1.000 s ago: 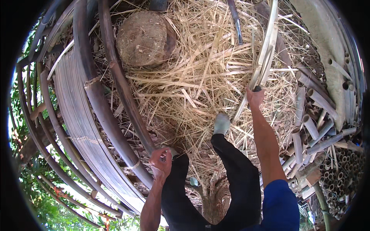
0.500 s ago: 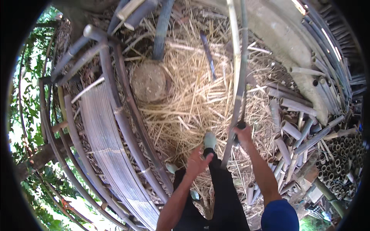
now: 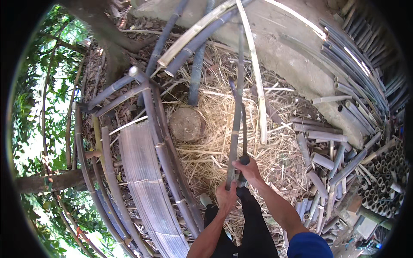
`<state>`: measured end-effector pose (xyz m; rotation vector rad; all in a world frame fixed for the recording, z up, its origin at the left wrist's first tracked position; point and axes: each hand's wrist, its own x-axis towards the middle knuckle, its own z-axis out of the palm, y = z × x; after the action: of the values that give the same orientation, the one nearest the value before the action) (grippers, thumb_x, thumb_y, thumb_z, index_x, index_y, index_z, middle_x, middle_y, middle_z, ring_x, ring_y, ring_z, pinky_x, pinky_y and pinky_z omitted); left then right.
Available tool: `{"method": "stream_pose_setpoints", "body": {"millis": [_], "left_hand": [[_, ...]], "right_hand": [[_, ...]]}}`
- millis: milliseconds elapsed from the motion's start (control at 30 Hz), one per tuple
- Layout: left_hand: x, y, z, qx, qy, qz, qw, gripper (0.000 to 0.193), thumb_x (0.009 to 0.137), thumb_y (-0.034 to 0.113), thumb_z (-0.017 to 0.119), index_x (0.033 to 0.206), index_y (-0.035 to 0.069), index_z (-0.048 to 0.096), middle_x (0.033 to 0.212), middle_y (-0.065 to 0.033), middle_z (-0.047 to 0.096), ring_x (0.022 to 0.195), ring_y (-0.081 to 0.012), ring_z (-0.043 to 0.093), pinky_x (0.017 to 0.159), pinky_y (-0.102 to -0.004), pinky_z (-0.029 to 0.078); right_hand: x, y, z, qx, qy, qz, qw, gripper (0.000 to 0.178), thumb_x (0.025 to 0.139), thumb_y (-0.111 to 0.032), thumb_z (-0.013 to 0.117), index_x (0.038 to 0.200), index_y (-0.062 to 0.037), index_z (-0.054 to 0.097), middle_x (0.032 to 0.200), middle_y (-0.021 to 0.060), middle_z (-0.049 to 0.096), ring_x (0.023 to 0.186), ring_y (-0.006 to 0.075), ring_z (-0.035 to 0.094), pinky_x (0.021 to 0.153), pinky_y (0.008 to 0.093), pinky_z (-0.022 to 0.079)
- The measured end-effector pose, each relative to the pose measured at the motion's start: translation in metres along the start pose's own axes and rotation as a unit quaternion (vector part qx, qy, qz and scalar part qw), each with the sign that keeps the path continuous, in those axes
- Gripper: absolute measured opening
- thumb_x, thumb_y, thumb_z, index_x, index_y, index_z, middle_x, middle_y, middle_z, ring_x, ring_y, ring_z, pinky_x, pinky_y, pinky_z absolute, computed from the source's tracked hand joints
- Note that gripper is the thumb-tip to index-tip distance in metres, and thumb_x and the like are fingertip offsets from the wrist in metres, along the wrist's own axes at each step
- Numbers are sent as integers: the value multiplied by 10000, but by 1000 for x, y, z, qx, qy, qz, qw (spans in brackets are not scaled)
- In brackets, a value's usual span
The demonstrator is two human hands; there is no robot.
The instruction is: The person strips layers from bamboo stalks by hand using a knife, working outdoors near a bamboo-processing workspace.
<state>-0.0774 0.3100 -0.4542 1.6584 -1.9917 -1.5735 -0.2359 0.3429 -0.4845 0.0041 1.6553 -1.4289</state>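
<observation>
The left grip [image 3: 226, 196], fingers closed, holds the lower end of a long dark bamboo strip [image 3: 238, 116] at centre frame; the right grip [image 3: 249, 170] is wrapped around a black-handled tool [image 3: 245, 160] beside it. Beyond the strip lie pale bamboo shavings [image 3: 213, 150]. A round wooden block [image 3: 186, 124] sits upper centre-left, a slatted bamboo platform [image 3: 144, 180] lower left, and cut bamboo tubes [image 3: 328, 136] right.

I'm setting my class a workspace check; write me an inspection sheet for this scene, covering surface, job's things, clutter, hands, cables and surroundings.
Surface: pale shavings underfoot, with a round wooden block among them.
Job's things: dark bamboo strip; dark-handled tool, contact between them unclear.
Clutter: cut bamboo tubes piled at right.
Hands: left hand grips the strip's near end; right hand grips the tool's handle.
Cables: nothing seen.
Surroundings: slatted bamboo bench and foliage at left.
</observation>
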Motion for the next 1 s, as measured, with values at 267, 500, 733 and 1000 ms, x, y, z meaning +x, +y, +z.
{"method": "stream_pose_setpoints", "body": {"millis": [267, 500, 733, 1000], "left_hand": [[-116, -120, -133, -66, 114, 45, 990, 342, 861, 336, 787, 823, 3, 721, 587, -84, 599, 538, -156, 544, 528, -367, 432], [-173, -146, -214, -21, 157, 125, 979, 330, 860, 327, 789, 765, 33, 672, 516, -105, 552, 439, -284, 545, 484, -401, 446], [-38, -166, -289, 118, -39, 195, 973, 699, 837, 496, 748, 1357, 50, 609, 1232, -258, 662, 1169, -432, 610, 1042, -488, 474], [33, 176, -584, -168, 192, 391, 885, 961, 859, 440, 770, 1542, -52, 307, 1258, -224, 662, 1189, -313, 629, 1094, -435, 435]], "right_hand": [[31, -166, 43, 59, 51, -100, 992, 437, 911, -298, 788, 1082, 47, 582, 1046, 150, 647, 963, 269, 706, 677, 362, 648], [-46, -289, 180, 124, -182, -166, 961, 353, 882, -245, 820, 1007, 40, 653, 881, 100, 675, 780, 205, 702, 657, 355, 617], [-140, -260, 281, -100, -20, -296, 950, 354, 768, -84, 861, 975, 4, 587, 777, 92, 685, 653, 184, 655, 638, 343, 545], [-147, -40, 289, -178, 79, -294, 936, 612, 717, -171, 866, 1171, 0, 491, 931, 99, 600, 788, 187, 572, 703, 366, 492]]}}
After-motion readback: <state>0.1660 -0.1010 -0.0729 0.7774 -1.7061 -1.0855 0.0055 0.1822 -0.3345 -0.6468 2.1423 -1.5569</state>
